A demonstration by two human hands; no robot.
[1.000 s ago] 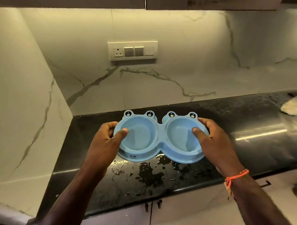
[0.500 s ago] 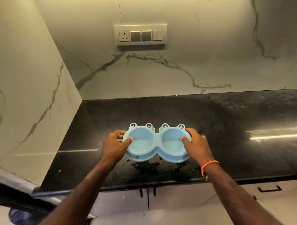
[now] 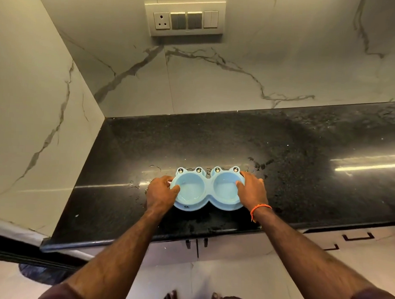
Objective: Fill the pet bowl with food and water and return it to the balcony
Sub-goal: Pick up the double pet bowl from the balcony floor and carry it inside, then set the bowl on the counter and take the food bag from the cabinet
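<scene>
A light blue double pet bowl [image 3: 207,190] with frog eyes along its far rim rests on the black counter [image 3: 214,145]. Both cups look empty of food; a thin film of water may lie in the left one. My left hand [image 3: 160,194] grips the bowl's left end, thumb over the rim. My right hand [image 3: 252,190], with an orange thread at the wrist, grips the right end the same way.
Water drops and wet patches spot the counter around and in front of the bowl. Marble walls close the left and back sides, with a switch panel [image 3: 185,19] above. Cabinet doors [image 3: 197,250] sit under the counter edge; my bare feet show on the floor.
The bowl has come down from above the counter onto its surface, and the view has pulled back and tilted down. Both hands keep their hold on its ends.
</scene>
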